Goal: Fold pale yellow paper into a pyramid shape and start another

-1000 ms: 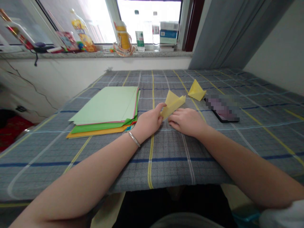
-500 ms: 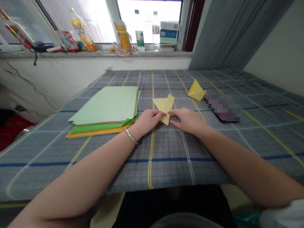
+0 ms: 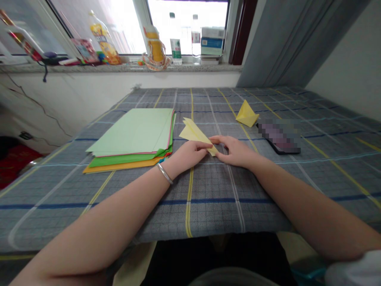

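A folded piece of pale yellow paper (image 3: pixel 194 132) lies on the checked cloth in front of me, its broad end pointing away to the left and its narrow tip towards me. My left hand (image 3: pixel 192 154) grips the lower part, thumb and fingers closed over it near the tip. On the other side my right hand (image 3: pixel 235 150) has its fingers closed against the paper's right edge and tip. Some of the tip is hidden by the fingers. A second folded yellow paper shape (image 3: pixel 247 114) stands by itself farther back on the right.
Left of my hands lies a stack of coloured paper (image 3: pixel 133 129), pale green on top. A phone (image 3: pixel 279 137), partly blurred out, rests at the right. Behind the table, a windowsill (image 3: pixel 125 68) holds bottles, a tube (image 3: pixel 176 51) and boxes (image 3: pixel 212 41).
The yellow paper has turned, its broad end swinging left and now showing a long fold line. Both hands stay on it, with the fingers shifted slightly. The other objects stay put.
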Available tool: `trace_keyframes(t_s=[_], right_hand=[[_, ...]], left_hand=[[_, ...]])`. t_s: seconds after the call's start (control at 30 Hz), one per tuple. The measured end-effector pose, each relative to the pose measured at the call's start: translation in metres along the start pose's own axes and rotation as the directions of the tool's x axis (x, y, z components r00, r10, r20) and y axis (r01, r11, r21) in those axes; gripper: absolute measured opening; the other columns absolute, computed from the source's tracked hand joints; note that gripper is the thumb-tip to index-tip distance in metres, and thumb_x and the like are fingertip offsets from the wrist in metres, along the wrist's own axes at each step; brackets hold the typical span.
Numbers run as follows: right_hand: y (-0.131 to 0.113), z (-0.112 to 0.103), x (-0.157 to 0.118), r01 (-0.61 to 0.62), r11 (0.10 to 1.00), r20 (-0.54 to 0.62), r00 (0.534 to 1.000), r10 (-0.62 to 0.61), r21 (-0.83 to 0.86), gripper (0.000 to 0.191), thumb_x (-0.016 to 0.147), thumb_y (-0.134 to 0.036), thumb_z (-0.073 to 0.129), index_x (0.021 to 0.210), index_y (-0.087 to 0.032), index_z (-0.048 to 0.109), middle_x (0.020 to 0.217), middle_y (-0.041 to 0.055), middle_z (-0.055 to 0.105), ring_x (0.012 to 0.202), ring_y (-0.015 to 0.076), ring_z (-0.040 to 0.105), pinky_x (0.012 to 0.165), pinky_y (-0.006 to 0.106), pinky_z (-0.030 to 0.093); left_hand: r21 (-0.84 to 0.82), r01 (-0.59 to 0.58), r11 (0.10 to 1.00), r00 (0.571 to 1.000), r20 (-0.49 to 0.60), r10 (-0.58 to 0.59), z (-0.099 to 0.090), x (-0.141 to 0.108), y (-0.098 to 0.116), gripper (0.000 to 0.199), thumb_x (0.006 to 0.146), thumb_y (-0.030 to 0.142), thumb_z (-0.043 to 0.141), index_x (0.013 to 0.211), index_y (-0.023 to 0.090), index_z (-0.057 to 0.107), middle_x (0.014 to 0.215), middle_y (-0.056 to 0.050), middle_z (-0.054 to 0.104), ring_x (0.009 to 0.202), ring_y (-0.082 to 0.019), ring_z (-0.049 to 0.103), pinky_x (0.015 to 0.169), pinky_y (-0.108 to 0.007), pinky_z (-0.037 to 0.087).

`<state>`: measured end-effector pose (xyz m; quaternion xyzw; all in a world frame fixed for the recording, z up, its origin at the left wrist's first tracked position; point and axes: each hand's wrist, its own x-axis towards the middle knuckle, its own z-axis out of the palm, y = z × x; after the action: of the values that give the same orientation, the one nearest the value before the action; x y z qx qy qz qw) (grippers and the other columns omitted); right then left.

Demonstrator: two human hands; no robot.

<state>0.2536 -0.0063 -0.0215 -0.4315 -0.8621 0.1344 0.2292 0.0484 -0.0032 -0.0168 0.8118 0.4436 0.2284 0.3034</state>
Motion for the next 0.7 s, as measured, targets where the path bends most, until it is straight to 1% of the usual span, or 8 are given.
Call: trace_keyframes(t_s=[0.1,0.17,0.3,0.4,0.47,0.57,0.63,0.7], right_hand=[[0.000,0.001,-0.001,0.078,0.995,0.056,0.996,-0.075,-0.069,0.071,0.072,-0.036,0.071,0.137,-0.018,0.049,0.134,0.0112,0.060,0.121,0.0270,0.055,0.101,0.043,0.043],[0.001,0.003,0.000,0.080,0.993,0.061,0.995,-0.074,-0.092,0.074,0.071,-0.039,0.072,0.138,-0.018,0.047,0.133,0.0113,0.060,0.119,0.0276,0.056,0.100,0.043,0.043],[0.004,0.005,0.001,0.034,0.994,0.011,0.999,-0.033,-0.108,0.047,0.080,-0.029,0.065,0.125,-0.020,0.056,0.124,0.0090,0.064,0.113,0.0240,0.059,0.096,0.039,0.045],[0.004,0.003,0.002,0.015,0.990,-0.022,1.000,-0.019,-0.140,0.025,0.084,-0.028,0.061,0.108,-0.021,0.062,0.113,0.0075,0.068,0.108,0.0228,0.060,0.091,0.037,0.045],[0.002,0.001,0.002,0.005,0.986,-0.040,0.999,-0.011,-0.165,0.018,0.085,-0.028,0.060,0.101,-0.021,0.063,0.106,0.0069,0.068,0.102,0.0222,0.060,0.087,0.035,0.046],[-0.003,-0.002,0.002,-0.031,0.975,-0.041,0.999,0.023,-0.218,0.012,0.085,-0.027,0.060,0.094,-0.021,0.063,0.096,0.0055,0.068,0.093,0.0209,0.061,0.079,0.032,0.044],[-0.006,-0.003,0.001,-0.041,0.961,-0.017,0.999,0.038,-0.274,0.010,0.085,-0.027,0.059,0.091,-0.021,0.064,0.092,0.0048,0.068,0.090,0.0206,0.061,0.076,0.031,0.043],[-0.008,-0.004,0.000,-0.033,0.944,0.006,0.999,0.037,-0.328,0.009,0.086,-0.027,0.058,0.089,-0.021,0.065,0.091,0.0043,0.068,0.088,0.0203,0.061,0.073,0.030,0.041]], left_hand=[[-0.073,-0.087,0.994,0.996,0.030,0.089,0.006,0.000,0.000,0.045,0.079,0.010,0.045,0.116,0.016,0.069,0.113,-0.004,0.072,0.101,-0.017,0.067,0.093,-0.031,0.052],[-0.102,-0.124,0.987,0.990,0.060,0.130,0.009,0.000,-0.001,0.047,0.078,0.009,0.043,0.118,0.016,0.067,0.113,-0.003,0.072,0.101,-0.017,0.067,0.095,-0.031,0.051],[-0.135,-0.096,0.986,0.994,0.045,0.102,0.011,0.002,-0.005,0.046,0.079,0.009,0.044,0.120,0.014,0.066,0.120,-0.005,0.070,0.107,-0.017,0.066,0.099,-0.032,0.049],[-0.111,-0.121,0.986,0.988,0.085,0.131,0.009,0.003,-0.005,0.046,0.080,0.008,0.044,0.119,0.016,0.066,0.118,-0.004,0.070,0.106,-0.016,0.066,0.099,-0.032,0.049],[-0.043,-0.157,0.987,0.984,0.082,0.160,0.008,0.001,-0.003,0.045,0.080,0.008,0.044,0.117,0.018,0.067,0.114,-0.002,0.072,0.103,-0.016,0.067,0.097,-0.032,0.051],[0.126,-0.174,0.977,0.984,-0.014,0.177,0.005,-0.005,0.005,0.039,0.084,0.010,0.044,0.113,0.019,0.068,0.102,-0.003,0.074,0.096,-0.016,0.068,0.091,-0.032,0.053],[0.269,-0.199,0.942,0.971,-0.072,0.226,0.003,-0.010,0.012,0.037,0.086,0.012,0.044,0.114,0.019,0.067,0.098,-0.003,0.073,0.090,-0.017,0.067,0.087,-0.032,0.053],[0.415,-0.231,0.880,0.950,-0.100,0.296,0.001,-0.013,0.017,0.036,0.088,0.014,0.045,0.117,0.020,0.065,0.102,-0.005,0.069,0.089,-0.018,0.066,0.083,-0.032,0.053]])
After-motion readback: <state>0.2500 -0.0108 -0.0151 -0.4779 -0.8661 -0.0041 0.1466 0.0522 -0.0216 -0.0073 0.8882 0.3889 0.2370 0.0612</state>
